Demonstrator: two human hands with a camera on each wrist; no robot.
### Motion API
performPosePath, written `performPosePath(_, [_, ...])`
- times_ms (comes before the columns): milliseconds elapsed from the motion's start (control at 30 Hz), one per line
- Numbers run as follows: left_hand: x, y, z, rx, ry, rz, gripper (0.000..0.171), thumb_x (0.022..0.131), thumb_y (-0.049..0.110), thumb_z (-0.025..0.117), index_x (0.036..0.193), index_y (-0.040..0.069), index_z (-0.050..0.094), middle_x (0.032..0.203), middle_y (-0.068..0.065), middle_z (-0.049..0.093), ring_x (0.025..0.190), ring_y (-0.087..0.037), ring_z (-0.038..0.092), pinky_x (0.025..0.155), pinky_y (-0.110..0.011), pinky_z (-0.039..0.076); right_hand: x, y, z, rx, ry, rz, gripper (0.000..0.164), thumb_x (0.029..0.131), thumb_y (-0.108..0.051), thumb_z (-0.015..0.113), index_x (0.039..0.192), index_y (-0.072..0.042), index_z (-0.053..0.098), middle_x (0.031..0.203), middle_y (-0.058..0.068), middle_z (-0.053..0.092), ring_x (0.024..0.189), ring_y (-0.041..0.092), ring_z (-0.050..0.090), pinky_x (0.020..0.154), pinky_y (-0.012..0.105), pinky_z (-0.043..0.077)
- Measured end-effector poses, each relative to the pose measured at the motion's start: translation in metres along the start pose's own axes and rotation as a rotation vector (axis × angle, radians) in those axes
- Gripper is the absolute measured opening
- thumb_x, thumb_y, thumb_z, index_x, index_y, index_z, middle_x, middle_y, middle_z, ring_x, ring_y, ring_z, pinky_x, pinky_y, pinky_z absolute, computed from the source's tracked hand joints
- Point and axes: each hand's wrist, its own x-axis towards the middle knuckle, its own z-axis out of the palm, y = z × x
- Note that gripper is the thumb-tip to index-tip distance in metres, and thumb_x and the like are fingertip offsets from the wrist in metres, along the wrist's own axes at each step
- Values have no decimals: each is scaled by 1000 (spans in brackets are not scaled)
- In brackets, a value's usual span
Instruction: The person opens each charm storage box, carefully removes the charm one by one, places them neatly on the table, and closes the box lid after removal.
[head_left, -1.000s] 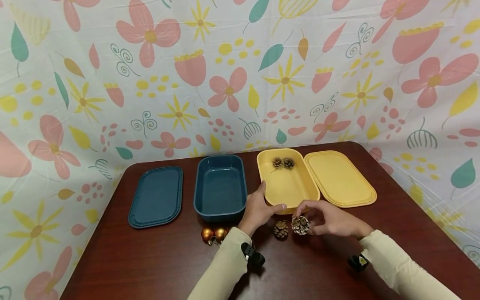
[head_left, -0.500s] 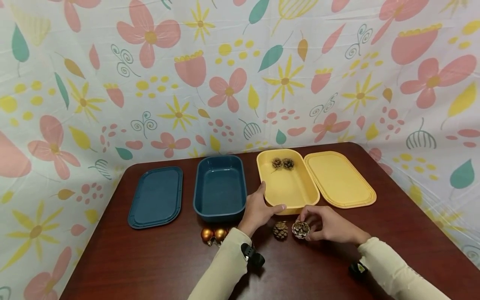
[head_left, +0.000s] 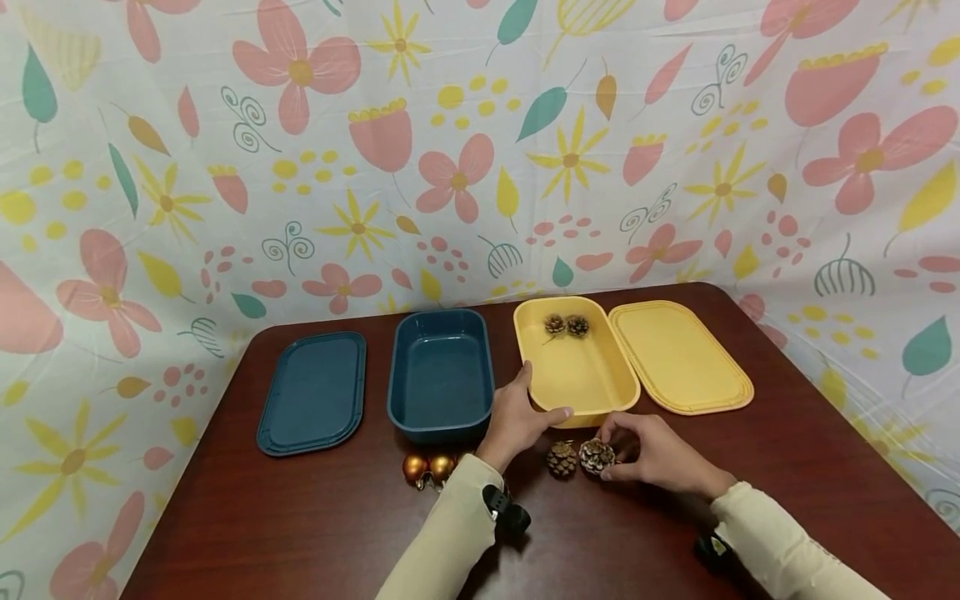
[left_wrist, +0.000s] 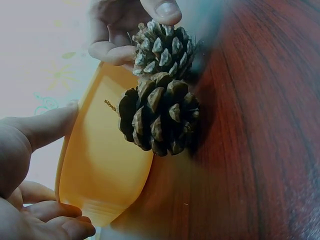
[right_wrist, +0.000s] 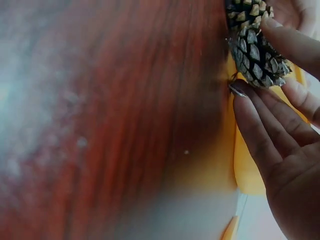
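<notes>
flowered cloth (head_left: 459,179) hangs behind a dark reddish table (head_left: 315,533), and that's basically the backdrop on my feed. left hand (head_left: 516,422) is spread around the near left corner of the yellow box (head_left: 581,375), fingers loose along the side and thumb on the near edge, not clenched. i'd guess that's to stop it sliding. right hand (head_left: 663,454) has the pale-tipped pinecone (head_left: 597,456) pinched between thumb and fingers, in front of the box's near wall and right beside the brown pinecone (head_left: 561,459). can't tell from here if it's resting on the wood or slightly raised. two small pinecones (head_left: 577,327) sit at the far end inside the yellow box. lids are off, probably so the tops are easy to reach into.

for room: yellow lid (head_left: 682,358) is snug against its box, so that side's tight. blue lid (head_left: 311,396) has a visible gap from the blue box (head_left: 441,375). gold baubles (head_left: 415,468) sit near the left sleeve (head_left: 442,533), easy to elbow. roomiest bit looks like the wood between the forearms, well inside the table's side edges.
</notes>
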Motion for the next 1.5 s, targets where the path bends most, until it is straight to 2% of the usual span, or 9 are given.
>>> performPosePath(333, [0, 0, 0, -10, -6, 1, 99, 82, 41, 83, 158, 7, 30, 162, -10, 37, 147, -28, 41, 115, -45, 43, 1, -7, 3, -73, 17, -89, 42, 69, -18, 93, 93, -16, 59, 89, -4, 64, 80, 3, 66, 65, 27, 61])
performPosePath(733, [2, 0, 0, 8, -4, -4, 99, 81, 42, 83, 158, 9, 29, 161, -9, 39, 147, -28, 42, 115, -44, 43, 2, -9, -2, -127, 3, -61, 49, 65, -18, 95, 97, -15, 58, 87, -5, 65, 77, 5, 66, 66, 28, 59])
performPosePath(933, [1, 0, 1, 7, -2, -1, 99, 81, 42, 83, 158, 8, 30, 160, -10, 39, 146, -29, 42, 115, -45, 43, 2, -12, -6, -128, -20, -59, 48, 67, -19, 94, 100, -15, 60, 89, -5, 67, 79, 6, 67, 67, 28, 59])
performPosePath(1200, [1, 1, 1, -2, 1, 3, 99, 81, 40, 84, 158, 7, 30, 160, -11, 40, 146, -29, 42, 115, -45, 43, 2, -16, -12, -135, -78, -44, 47, 74, -29, 91, 110, -16, 63, 100, -3, 71, 89, 7, 70, 73, 31, 61])
performPosePath(1500, [0, 1, 1, -17, -2, -2, 100, 81, 41, 84, 158, 8, 30, 161, -10, 39, 147, -28, 41, 116, -45, 42, 2, -27, -23, -228, -126, -32, 48, 78, -28, 87, 117, -10, 65, 110, 0, 72, 96, 17, 72, 81, 33, 60])
